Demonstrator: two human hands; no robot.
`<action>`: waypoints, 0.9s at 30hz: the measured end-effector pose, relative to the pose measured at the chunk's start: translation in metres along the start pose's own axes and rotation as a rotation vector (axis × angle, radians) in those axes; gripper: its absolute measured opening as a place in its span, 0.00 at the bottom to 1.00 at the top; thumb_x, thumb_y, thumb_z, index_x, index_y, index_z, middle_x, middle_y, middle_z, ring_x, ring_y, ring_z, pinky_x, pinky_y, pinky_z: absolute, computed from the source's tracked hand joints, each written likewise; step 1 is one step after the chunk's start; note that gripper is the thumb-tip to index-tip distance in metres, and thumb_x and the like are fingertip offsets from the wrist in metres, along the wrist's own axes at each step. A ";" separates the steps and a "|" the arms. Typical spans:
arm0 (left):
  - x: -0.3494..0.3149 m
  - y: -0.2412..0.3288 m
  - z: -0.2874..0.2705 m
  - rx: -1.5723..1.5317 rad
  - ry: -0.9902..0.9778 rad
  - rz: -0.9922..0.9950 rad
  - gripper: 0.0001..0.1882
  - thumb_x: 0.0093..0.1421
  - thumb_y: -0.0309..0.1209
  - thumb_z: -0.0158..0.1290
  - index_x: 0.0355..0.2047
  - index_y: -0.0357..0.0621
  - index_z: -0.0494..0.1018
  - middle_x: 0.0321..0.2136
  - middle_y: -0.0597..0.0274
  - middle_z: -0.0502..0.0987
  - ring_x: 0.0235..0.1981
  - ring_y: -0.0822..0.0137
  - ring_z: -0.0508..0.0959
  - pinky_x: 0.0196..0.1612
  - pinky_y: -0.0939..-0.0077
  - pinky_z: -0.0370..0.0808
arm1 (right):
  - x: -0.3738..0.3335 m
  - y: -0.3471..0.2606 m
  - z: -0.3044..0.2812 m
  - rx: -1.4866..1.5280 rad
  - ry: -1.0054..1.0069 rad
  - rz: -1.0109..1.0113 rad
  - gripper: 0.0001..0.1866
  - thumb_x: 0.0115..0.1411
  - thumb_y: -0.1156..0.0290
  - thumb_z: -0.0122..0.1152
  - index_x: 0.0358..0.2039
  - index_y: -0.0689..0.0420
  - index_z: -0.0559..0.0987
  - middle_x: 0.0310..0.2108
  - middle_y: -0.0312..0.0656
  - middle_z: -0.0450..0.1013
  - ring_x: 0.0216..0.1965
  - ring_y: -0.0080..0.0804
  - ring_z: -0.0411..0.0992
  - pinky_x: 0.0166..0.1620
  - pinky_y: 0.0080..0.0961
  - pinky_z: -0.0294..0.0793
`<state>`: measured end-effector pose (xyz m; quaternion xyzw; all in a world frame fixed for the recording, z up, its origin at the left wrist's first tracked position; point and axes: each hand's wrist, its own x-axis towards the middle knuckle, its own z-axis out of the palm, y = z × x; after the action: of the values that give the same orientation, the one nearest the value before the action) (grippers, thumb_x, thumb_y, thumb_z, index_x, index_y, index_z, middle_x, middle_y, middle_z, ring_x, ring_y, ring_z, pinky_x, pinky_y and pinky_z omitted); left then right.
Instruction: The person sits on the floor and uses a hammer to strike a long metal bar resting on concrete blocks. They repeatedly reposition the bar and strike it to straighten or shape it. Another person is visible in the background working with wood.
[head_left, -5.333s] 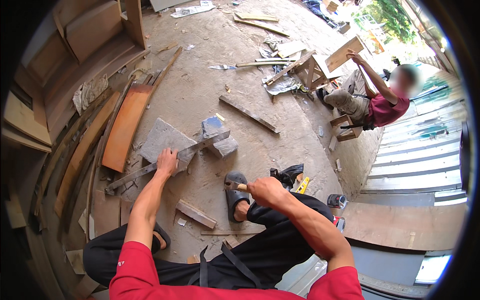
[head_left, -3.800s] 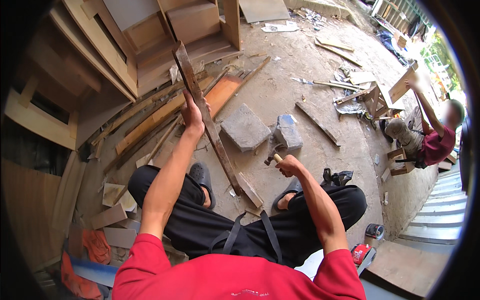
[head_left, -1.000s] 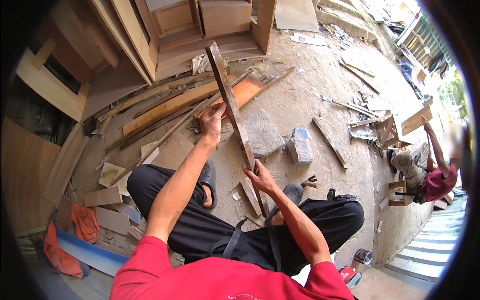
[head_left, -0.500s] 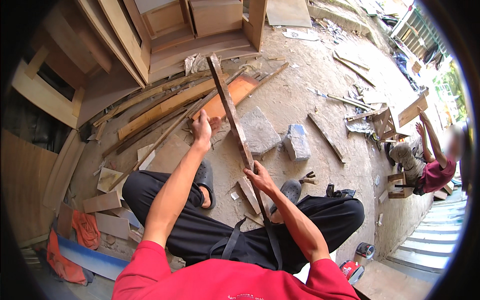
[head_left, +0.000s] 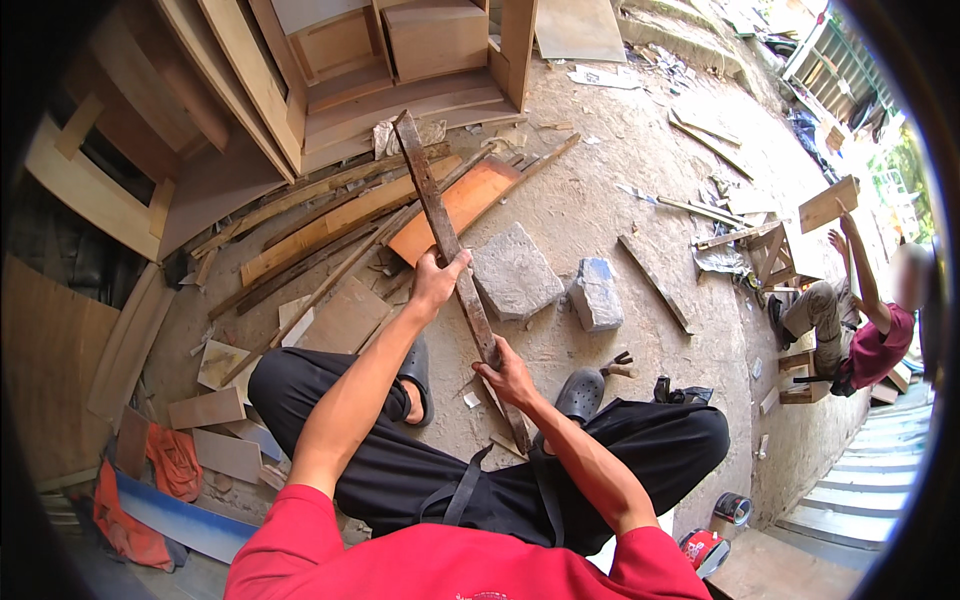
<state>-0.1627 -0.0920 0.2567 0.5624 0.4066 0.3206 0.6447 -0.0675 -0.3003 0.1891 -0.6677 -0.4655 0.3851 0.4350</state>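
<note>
A long, dark, weathered wooden strip slants in front of me, its upper end toward the stacked planks and its lower end near my lap. My left hand closes on it around the middle, thumb across its face. Lower down, my right hand grips the same strip. Just right of the strip, a grey stone block rests on the ground, with a smaller grey-blue block beside it. An orange-brown board lies on the ground partly behind the strip.
Long planks lie at the left, before a wooden cabinet. A hammer lies near my right shoe. Tins stand at lower right. Another person sits at far right, handling a board.
My left hand, which was open beside the strip, now grips it. The strip's upper end has swung left, and its lower end now shows near my lap.
</note>
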 end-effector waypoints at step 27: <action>0.072 -0.074 -0.083 0.265 0.720 -0.375 0.36 0.63 0.62 0.46 0.19 0.40 0.76 0.16 0.64 0.72 0.16 0.72 0.69 0.21 0.72 0.64 | 0.049 0.082 -0.040 -0.115 0.324 0.459 0.23 0.56 0.60 0.67 0.45 0.62 0.74 0.37 0.51 0.77 0.41 0.42 0.75 0.47 0.36 0.72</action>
<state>-0.2056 -0.0030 0.1688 0.4088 0.7386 0.3189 0.4308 0.0056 -0.2780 0.1200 -0.8321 -0.2478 0.3346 0.3665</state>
